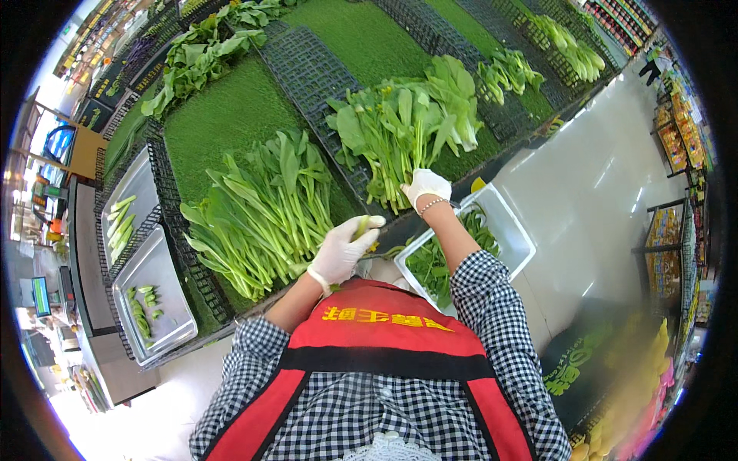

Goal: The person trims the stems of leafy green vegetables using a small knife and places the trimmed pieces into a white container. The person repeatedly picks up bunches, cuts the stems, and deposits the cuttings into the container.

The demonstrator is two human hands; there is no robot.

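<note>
My left hand (344,249), in a white glove, has its fingers closed on a short pale-green piece of vegetable (361,226). It is just right of a wide row of leafy flowering greens (271,213), whose stalks point toward me. My right hand (429,187), also gloved, is at the stalk ends of a second pile of flowering greens (392,127). Its fingers are curled around stalks there, and the fingertips are partly hidden. Below my right forearm stands a white plastic bin (522,245) holding loose green leaves and stems (426,265).
Black plastic grate dividers (311,69) split the green turf display (230,109). Paler leafy greens (455,98) lie behind the second pile. Metal trays (173,311) with cut green vegetables are at the left. The display's front edge runs diagonally before me. Shelves (663,230) stand across the tiled floor (576,190).
</note>
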